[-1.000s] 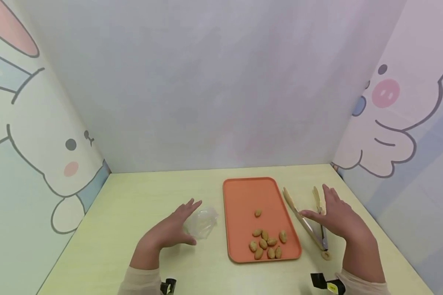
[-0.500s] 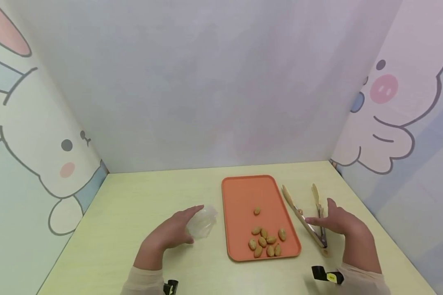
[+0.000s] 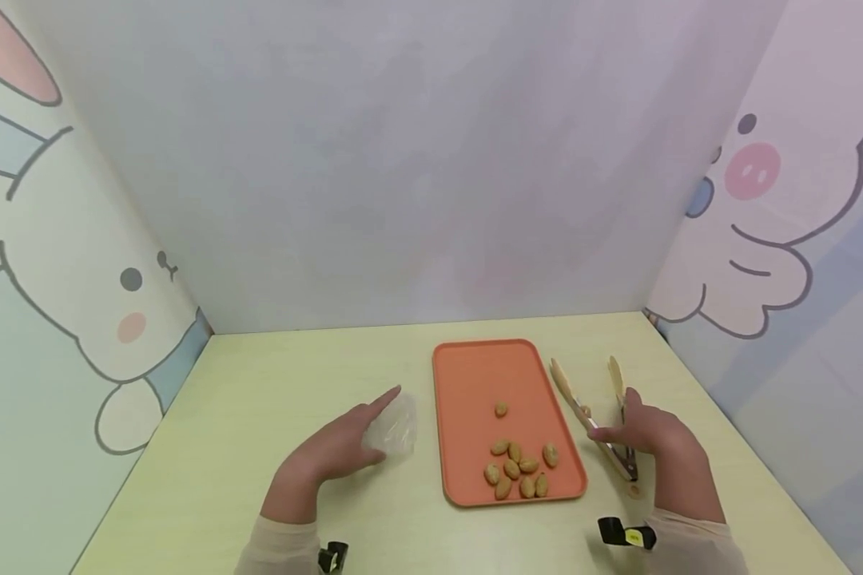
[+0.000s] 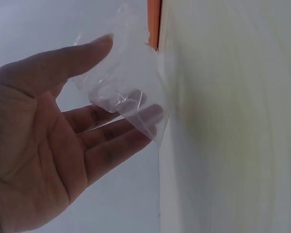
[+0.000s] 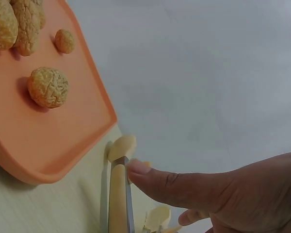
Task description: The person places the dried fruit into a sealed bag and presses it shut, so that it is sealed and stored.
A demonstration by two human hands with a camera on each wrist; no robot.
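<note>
A crumpled clear plastic bag (image 3: 394,425) stands up left of the orange tray (image 3: 475,375). My left hand (image 3: 338,447) holds it from the left; in the left wrist view the thumb overlaps the bag (image 4: 128,63) in front, while the other fingers show through it from behind. Right of the tray, metal tongs with pale tan tips (image 3: 578,407) lie spread in a V. Over them my right hand (image 3: 650,435) is spread, thumb toward the left arm and fingers at the right arm. In the right wrist view the thumb tip is right at the tongs (image 5: 118,194).
Several tan, wrinkled oval pieces (image 3: 512,469) lie mostly in the near half of the tray, one farther up. The pale wooden table (image 3: 295,375) runs back to a grey wall (image 3: 417,200), with cartoon-printed walls at both sides.
My left hand has closed in on the bag, which looks narrower and more upright. My right hand has come down and left onto the tongs, its fingers nearer their arms.
</note>
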